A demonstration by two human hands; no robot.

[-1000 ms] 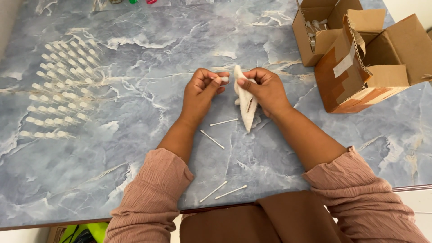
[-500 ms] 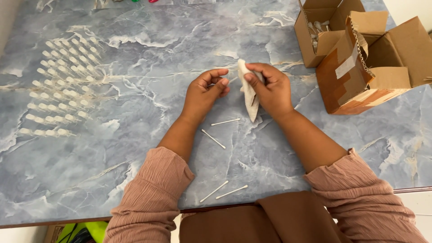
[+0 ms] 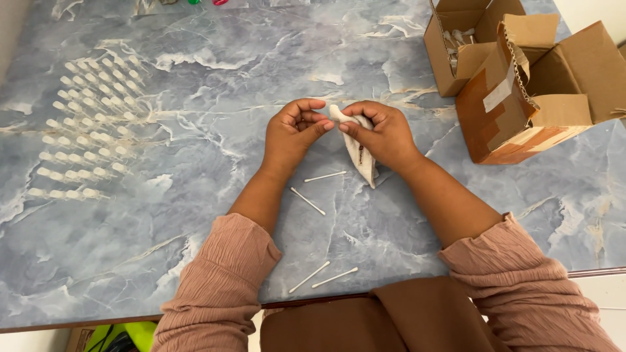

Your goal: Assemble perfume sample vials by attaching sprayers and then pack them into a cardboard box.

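Note:
My right hand (image 3: 383, 133) grips a small white cloth pouch (image 3: 360, 156) that hangs down to the marble tabletop (image 3: 195, 215). My left hand (image 3: 293, 133) pinches the pouch's top end between thumb and forefinger. Both hands meet near the middle of the table. Two white cotton swabs (image 3: 316, 189) lie just below the hands, and two more swabs (image 3: 323, 277) lie near the front edge.
Several rows of small white-tipped sticks (image 3: 85, 124) are laid out at the left. Two open cardboard boxes (image 3: 521, 78) stand at the back right. Small coloured items (image 3: 205, 2) sit at the far edge.
Both hands have shifted slightly, and my left fingers have closed in on the pouch's top end. The pouch now hangs lower under my right hand.

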